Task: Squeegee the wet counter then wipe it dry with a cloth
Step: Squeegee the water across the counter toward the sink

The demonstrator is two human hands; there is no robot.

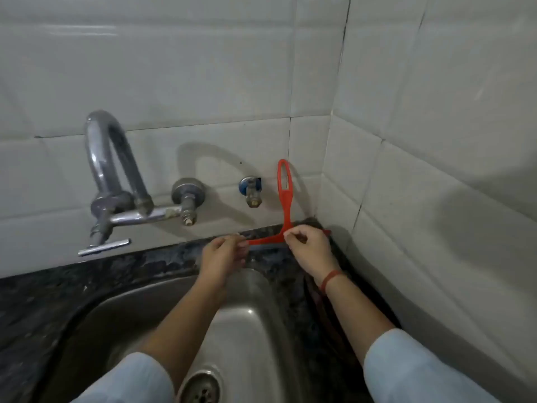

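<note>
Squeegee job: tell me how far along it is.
Nothing looks finished. In hand: the left hand and right hand pinch the red squeegee by its blade on the counter behind the sink. Left: the strokes, then the cloth wipe; no cloth in either hand.

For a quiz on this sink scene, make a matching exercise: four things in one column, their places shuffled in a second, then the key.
1 red plastic squeegee
2 curved grey metal tap
3 round metal drain
4 red thread band

A bottom of the steel sink
B wrist of the right hand
C fixed to the white tiled wall
D pinched by the left hand and the right, handle upright

Pairs: 1-D, 2-C, 3-A, 4-B
</note>
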